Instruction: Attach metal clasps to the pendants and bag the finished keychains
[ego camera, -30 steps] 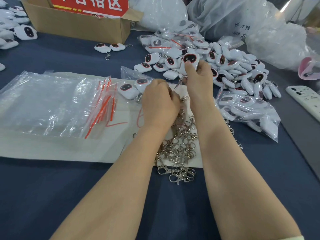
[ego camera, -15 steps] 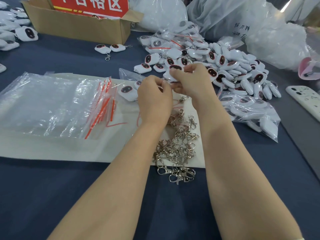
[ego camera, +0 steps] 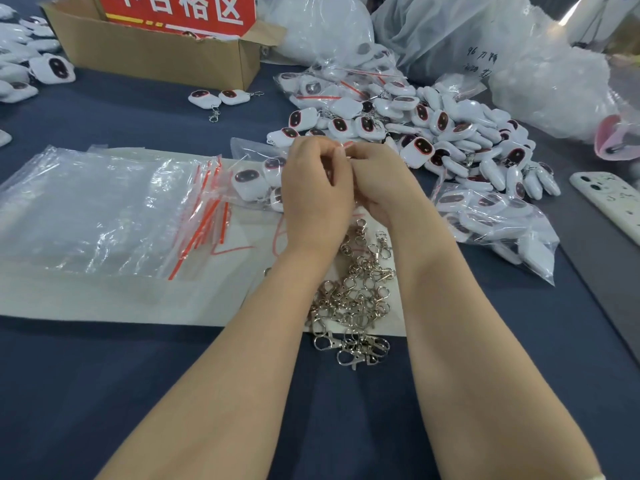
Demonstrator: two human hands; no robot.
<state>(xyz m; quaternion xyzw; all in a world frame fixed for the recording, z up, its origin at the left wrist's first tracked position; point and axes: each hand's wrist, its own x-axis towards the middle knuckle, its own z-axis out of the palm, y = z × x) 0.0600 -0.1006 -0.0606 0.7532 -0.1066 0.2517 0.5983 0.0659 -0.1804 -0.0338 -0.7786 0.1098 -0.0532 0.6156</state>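
Note:
My left hand (ego camera: 315, 192) and my right hand (ego camera: 381, 181) are pressed together above the white sheet (ego camera: 138, 299), fingers curled. The right grips a white pendant and the left pinches a metal clasp against it; both pieces are almost wholly hidden between the fingers. A heap of loose silver clasps (ego camera: 356, 292) lies under my wrists. Loose white pendants with dark red faces (ego camera: 450, 133) are piled just beyond the hands. An open bag holding a few pendants (ego camera: 249, 178) lies by the left hand. Empty zip bags with red seals (ego camera: 104, 209) are stacked at left.
A filled bag of keychains (ego camera: 491, 216) lies right of my right forearm. A cardboard box with a red sign (ego camera: 156, 53) stands at the back left, two finished keychains (ego camera: 218, 98) before it. A phone (ego camera: 609, 202) lies at the right edge. Large plastic sacks (ego camera: 450, 36) line the back.
My left hand rose from the clasp heap to meet the right. The right hand lowered its pendant from upright display into both hands, where it is now covered.

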